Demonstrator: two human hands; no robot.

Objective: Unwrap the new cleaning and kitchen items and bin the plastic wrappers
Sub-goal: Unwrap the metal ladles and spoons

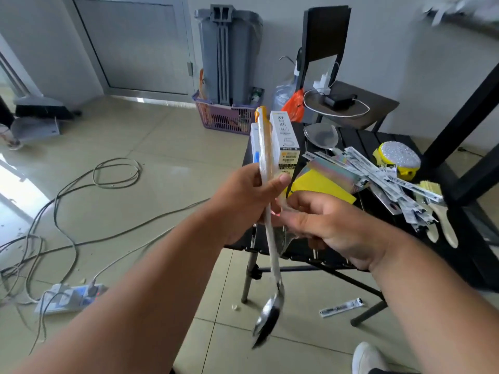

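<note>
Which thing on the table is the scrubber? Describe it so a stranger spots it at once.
Start at the black table on the right and go to its far right edge. The scrubber sits there, just past the pile of white packets. Alone among its flat neighbours it is a dome, silvery and glittering on top with a yellow base.

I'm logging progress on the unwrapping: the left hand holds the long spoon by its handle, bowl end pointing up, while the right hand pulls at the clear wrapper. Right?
Not quite: in the head view the long spoon hangs bowl end down. The left hand does hold its handle and the right hand pulls the clear wrapper.
</note>
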